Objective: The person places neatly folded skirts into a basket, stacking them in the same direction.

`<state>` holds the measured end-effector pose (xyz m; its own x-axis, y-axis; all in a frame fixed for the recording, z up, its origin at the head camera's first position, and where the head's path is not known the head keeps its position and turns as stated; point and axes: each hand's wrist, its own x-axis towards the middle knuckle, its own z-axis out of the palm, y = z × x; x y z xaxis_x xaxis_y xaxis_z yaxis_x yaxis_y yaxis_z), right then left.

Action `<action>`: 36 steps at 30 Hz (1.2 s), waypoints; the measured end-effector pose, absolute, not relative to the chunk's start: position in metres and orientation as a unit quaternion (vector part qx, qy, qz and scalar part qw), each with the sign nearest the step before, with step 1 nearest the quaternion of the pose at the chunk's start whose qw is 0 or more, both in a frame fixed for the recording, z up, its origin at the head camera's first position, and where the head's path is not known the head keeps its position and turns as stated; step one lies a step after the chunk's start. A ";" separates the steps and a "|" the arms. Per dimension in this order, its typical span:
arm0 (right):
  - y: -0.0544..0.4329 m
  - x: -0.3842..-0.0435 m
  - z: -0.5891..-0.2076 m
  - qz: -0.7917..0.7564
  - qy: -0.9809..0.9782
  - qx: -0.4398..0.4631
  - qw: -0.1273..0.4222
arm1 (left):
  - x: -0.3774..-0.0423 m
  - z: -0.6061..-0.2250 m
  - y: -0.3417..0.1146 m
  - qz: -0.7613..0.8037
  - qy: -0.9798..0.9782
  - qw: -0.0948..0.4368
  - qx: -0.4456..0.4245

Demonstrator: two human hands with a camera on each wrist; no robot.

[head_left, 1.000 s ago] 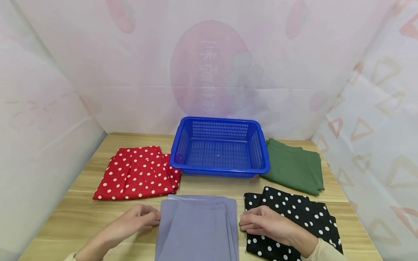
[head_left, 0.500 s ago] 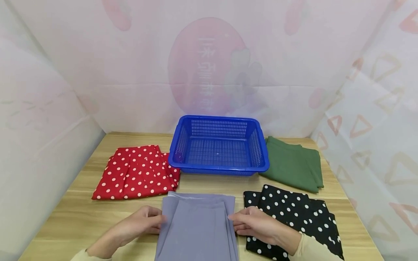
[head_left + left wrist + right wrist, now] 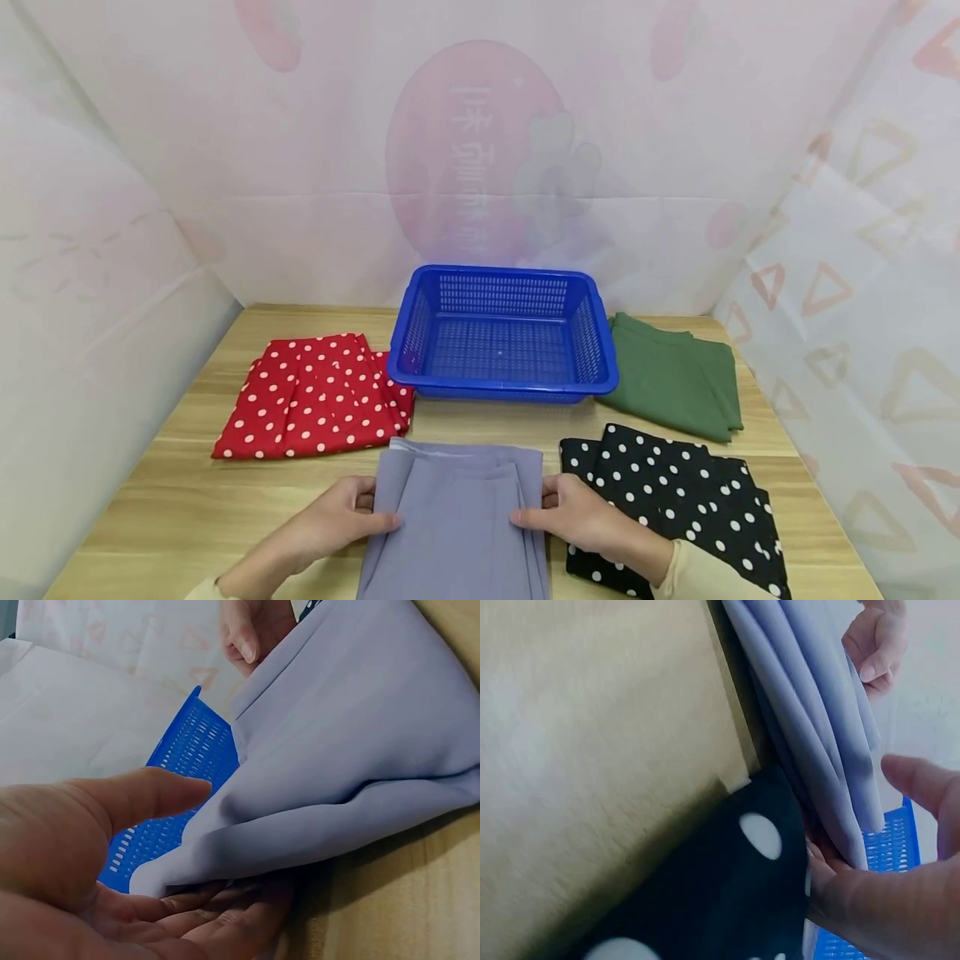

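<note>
Between left hand [image 3: 337, 521] and right hand [image 3: 581, 518]: folded lavender cloth [image 3: 459, 533]. Both hands parted around it, fingers under its side edges, thumbs above. Blue basket [image 3: 502, 388] beyond them; black dotted cloth [image 3: 678, 483] partly beneath right hand.

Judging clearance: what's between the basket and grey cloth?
Between basket and grey cloth, the head view shows mostly bare table; the red cloth intrudes at left.

Pale wood-grain tabletop [image 3: 172, 517], enclosed on three sides. Rear: pinkish-white, sheet-like wall [image 3: 330, 142] with a horizontal crease, a large round pink motif [image 3: 427, 125] and a grey flower-shaped motif [image 3: 561, 175]. Left: whitish wall [image 3: 90, 358], faintly marked. Right: white wall [image 3: 862, 333] with red and tan triangle outlines. Lighting soft, diffuse.
</note>
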<state>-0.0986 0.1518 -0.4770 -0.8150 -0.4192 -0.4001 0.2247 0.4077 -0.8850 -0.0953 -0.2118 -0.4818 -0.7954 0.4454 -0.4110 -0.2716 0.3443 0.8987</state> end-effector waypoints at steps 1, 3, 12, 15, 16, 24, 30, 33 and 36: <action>0.152 -0.099 -0.478 -0.545 0.780 -0.054 0.301 | -0.095 -0.483 -0.212 0.576 0.752 0.315 0.054; 0.152 -0.099 -0.482 -0.556 0.771 -0.043 0.306 | -0.094 -0.486 -0.212 0.583 0.748 0.315 0.045; 0.149 -0.097 -0.486 -0.567 0.767 -0.098 0.284 | -0.090 -0.495 -0.207 0.593 0.748 0.298 0.003; 0.148 -0.095 -0.486 -0.570 0.765 -0.102 0.284 | -0.089 -0.495 -0.206 0.595 0.749 0.291 0.000; 0.148 -0.095 -0.487 -0.572 0.763 -0.100 0.285 | -0.089 -0.495 -0.205 0.598 0.747 0.289 0.000; 0.153 -0.094 -0.484 -0.580 0.758 -0.088 0.285 | -0.088 -0.490 -0.200 0.601 0.748 0.282 -0.012; 0.159 -0.094 -0.467 -0.581 0.753 -0.092 0.294 | -0.085 -0.476 -0.196 0.605 0.747 0.276 -0.003; 0.163 -0.093 -0.456 -0.574 0.760 -0.094 0.290 | -0.082 -0.467 -0.194 0.614 0.742 0.270 0.007; 0.168 -0.093 -0.441 -0.561 0.771 -0.094 0.288 | -0.079 -0.455 -0.192 0.627 0.731 0.268 0.013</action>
